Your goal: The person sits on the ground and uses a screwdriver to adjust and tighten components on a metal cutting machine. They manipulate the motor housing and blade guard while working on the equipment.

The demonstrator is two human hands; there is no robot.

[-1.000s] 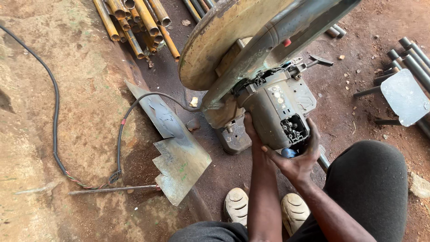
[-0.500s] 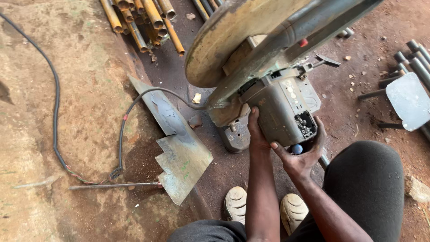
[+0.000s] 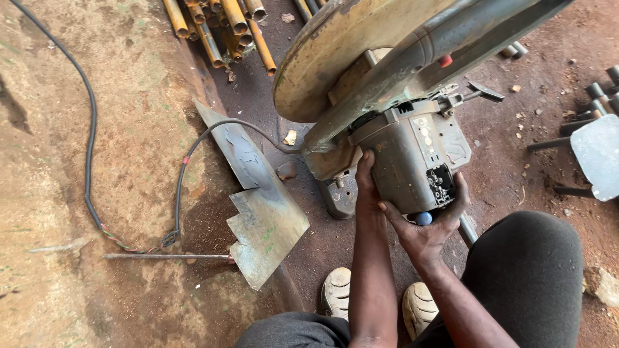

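Right now the right hand (image 3: 425, 232) cups the underside of the motor (image 3: 412, 161), palm up, fingers spread & curled round the housing: thumb on the left face, other fingertips hooked up the right edge by the open brush port. A small blue knob (image 3: 423, 218) sits in the palm, touching it; can't tell if it's pinched or just resting. Wrist bent back, forearm running down-right to the knee.

Left hand (image 3: 365, 183) lies flat vs. the motor's left side, fingers straight & together, tips up near the top corner of the housing. It presses, no wrap round anything. Forearm goes straight down btw. the legs.

Motor is grey, boxy, part of a chop saw; it sits directly above both hands, w/ the round blade guard (image 3: 342, 58) & the long grey arm (image 3: 451, 45) up-left & up-right of it. Saw base (image 3: 338, 196) shows just left of the left wrist, on the dirt.

Outward: two pale shoes (image 3: 338, 293) under the forearms, dark trousers both sides. Bent sheet-metal piece (image 3: 258, 206) lies left of the saw, a thin rod (image 3: 167, 256) touching its lower edge. Black cable (image 3: 90, 129) loops across the ground at left, joined to a second lead that runs to the saw. Yellowish pipes (image 3: 219, 26) stacked top-left; dark tubes (image 3: 599, 96) & a pale plate (image 3: 596, 154) far right, well apart from the hands.
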